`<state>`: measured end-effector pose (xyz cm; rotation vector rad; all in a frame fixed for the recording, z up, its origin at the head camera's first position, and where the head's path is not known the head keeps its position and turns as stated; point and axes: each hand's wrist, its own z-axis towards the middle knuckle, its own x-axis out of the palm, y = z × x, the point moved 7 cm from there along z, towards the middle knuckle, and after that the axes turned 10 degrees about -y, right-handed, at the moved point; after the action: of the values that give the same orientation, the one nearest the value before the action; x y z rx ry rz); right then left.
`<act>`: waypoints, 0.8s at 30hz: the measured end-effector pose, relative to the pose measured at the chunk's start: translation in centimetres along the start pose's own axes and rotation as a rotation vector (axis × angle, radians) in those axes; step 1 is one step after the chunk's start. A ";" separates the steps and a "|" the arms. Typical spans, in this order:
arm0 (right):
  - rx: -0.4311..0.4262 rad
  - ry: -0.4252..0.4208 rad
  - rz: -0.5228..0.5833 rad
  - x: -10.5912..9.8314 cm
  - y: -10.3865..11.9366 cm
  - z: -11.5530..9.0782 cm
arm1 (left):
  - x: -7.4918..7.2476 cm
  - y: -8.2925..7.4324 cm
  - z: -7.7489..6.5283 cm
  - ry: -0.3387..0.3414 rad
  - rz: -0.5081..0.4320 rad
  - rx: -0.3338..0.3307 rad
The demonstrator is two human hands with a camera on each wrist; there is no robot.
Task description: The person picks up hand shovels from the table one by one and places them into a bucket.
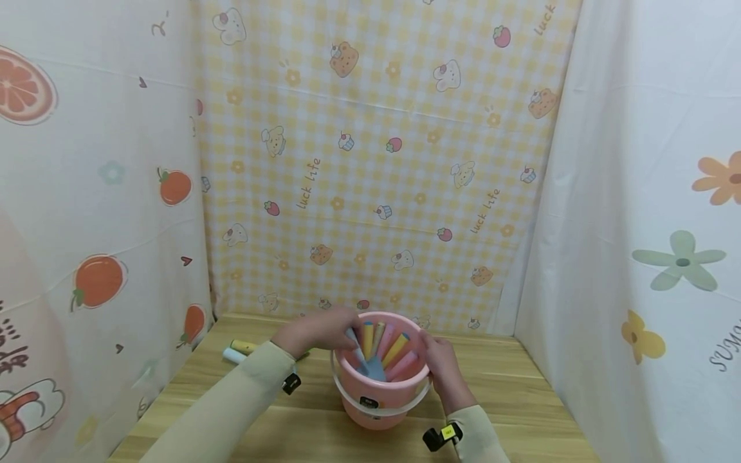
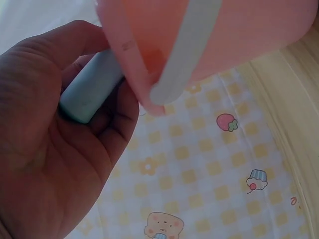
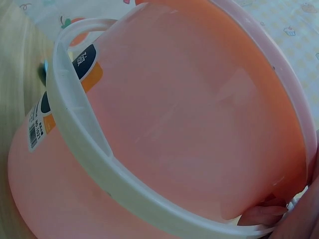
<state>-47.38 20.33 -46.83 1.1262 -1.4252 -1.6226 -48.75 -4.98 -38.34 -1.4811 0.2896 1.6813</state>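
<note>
A pink bucket [image 1: 375, 421] with a white bail handle [image 1: 399, 409] stands on the wooden table. Inside it, several handles in yellow and pink [image 1: 396, 349] lean against the wall, and a blue flat blade [image 1: 376, 369] shows near the front. My left hand [image 1: 327, 329] is at the left rim and grips a pale blue rounded handle [image 2: 94, 87], which slants down into the bucket toward that blade. At the right side, my right hand [image 1: 442, 368] holds the rim, with fingertips [image 3: 263, 215] showing by the bail's end in the right wrist view.
On the table [image 1: 515, 399] to the left lie a yellow handle [image 1: 243, 346] and a pale blue one [image 1: 234, 355], partly hidden by my left sleeve. Printed cloth walls [image 1: 370, 193] stand behind and on both sides.
</note>
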 end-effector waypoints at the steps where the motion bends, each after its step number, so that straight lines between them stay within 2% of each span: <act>1: 0.000 0.003 -0.001 0.0 0.0 0.0 | 0.2 0.1 0.1 0.001 0.005 0.004; 9: 0.000 0.008 0.003 0.1 0.0 0.0 | 0.8 -0.1 0.2 0.004 0.030 0.016; 16: -0.005 0.008 -0.002 0.1 0.0 0.0 | 1.1 -0.4 -0.1 0.010 -0.004 -0.027; 24: 0.000 0.002 -0.009 0.0 0.0 0.0 | 1.7 -0.8 -0.1 0.032 -0.024 -0.031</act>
<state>-47.35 20.35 -46.79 1.1353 -1.4214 -1.6269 -48.01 -3.79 -39.58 -1.5296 0.2640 1.6511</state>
